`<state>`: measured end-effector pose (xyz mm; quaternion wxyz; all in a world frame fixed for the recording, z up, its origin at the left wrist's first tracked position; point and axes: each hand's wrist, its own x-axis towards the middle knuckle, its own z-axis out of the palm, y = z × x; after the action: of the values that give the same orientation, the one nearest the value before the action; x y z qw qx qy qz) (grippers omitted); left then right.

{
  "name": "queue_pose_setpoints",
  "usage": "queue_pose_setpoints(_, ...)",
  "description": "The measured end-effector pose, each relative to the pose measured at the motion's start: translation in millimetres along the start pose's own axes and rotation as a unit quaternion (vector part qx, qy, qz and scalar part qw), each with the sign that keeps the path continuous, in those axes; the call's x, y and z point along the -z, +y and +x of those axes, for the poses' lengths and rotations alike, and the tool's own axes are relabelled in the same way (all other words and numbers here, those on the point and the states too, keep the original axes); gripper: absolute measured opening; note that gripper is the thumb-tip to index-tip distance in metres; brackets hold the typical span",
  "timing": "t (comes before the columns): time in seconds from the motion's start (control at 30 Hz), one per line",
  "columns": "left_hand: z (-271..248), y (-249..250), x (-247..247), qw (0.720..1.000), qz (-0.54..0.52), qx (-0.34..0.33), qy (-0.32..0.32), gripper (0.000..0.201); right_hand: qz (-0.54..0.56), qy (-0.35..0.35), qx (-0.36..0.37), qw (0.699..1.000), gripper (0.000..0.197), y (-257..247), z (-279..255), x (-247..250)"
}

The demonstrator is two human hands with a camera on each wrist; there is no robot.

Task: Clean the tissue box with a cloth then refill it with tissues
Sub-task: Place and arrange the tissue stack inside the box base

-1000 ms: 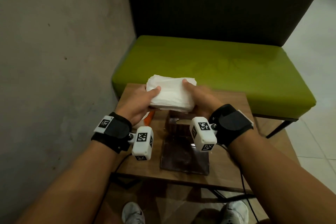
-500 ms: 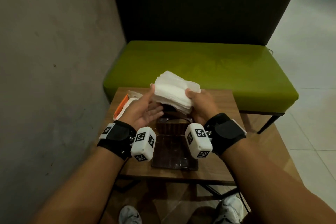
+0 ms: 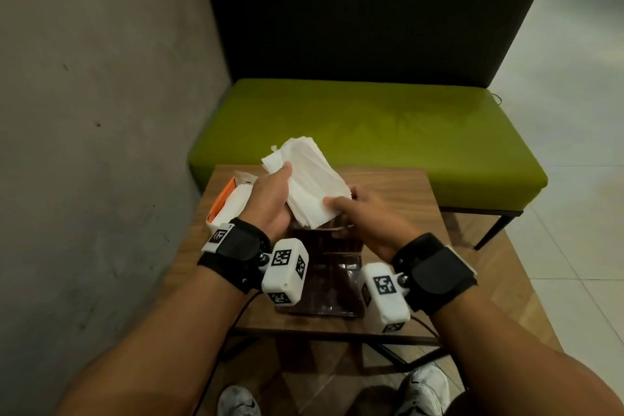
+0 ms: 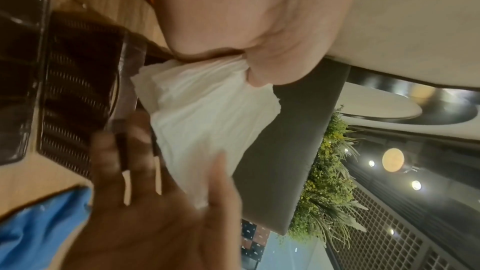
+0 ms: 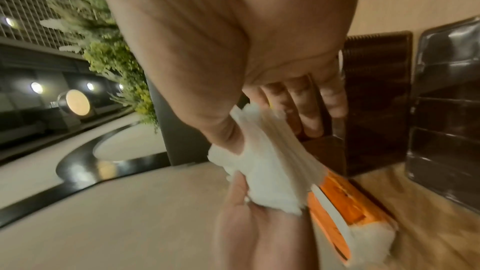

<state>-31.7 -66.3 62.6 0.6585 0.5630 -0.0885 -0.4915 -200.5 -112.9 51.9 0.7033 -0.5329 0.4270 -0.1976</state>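
Observation:
A thick stack of white tissues [image 3: 307, 182] is tilted up on its edge over the dark brown tissue box [image 3: 324, 236], whose open top lies under my hands. My left hand [image 3: 270, 192] grips the stack's left side, thumb on top [image 4: 249, 63]. My right hand [image 3: 351, 213] pinches the near right corner between thumb and fingers [image 5: 285, 110]. The box's flat dark lid [image 3: 320, 284] lies on the table in front of it. A blue cloth [image 4: 39, 223] lies on the table by my right arm, hidden in the head view.
An orange and white tissue pack [image 3: 226, 203] lies open at the table's left edge, close to my left wrist. The small wooden table [image 3: 405, 192] stands against a green bench [image 3: 388, 132] with a dark backrest. A grey wall is at the left.
The stack, held level between both hands a second ago, has been tipped up towards its edge. My left hand now grips its left side; my right thumb sits at its near corner.

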Motion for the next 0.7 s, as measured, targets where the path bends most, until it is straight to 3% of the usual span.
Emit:
queue_pose_setpoints(0.13,-3.8,-3.0,1.3,0.997,0.070,-0.029,-0.033,0.029,0.006,0.010,0.017,1.000,0.073,-24.4,3.3,-0.9)
queue_pose_setpoints(0.23,-9.9,-6.2,-6.6,0.993,0.101,-0.036,-0.052,0.030,0.013,-0.021,-0.013,1.000,0.076,-26.2,10.0,-15.7)
queue_pose_setpoints(0.37,-8.8,-6.7,-5.8,0.992,0.112,-0.033,-0.050,0.036,0.044,-0.008,-0.003,0.999,0.062,-21.2,17.3,-17.8)
queue_pose_setpoints(0.5,-11.0,-5.4,-5.0,0.989,0.123,-0.018,-0.078,0.034,0.072,-0.044,-0.025,0.996,0.071,-19.8,18.9,-11.0)
queue_pose_setpoints(0.6,-12.9,-3.1,-2.0,0.986,0.134,-0.008,-0.099,0.032,0.073,-0.055,-0.051,0.995,0.053,-24.1,19.9,-6.5)
queue_pose_setpoints(0.7,-11.1,-4.1,-0.7,0.984,0.157,-0.001,-0.089,0.041,0.074,0.004,-0.048,0.996,0.041,-26.5,18.5,-10.3)
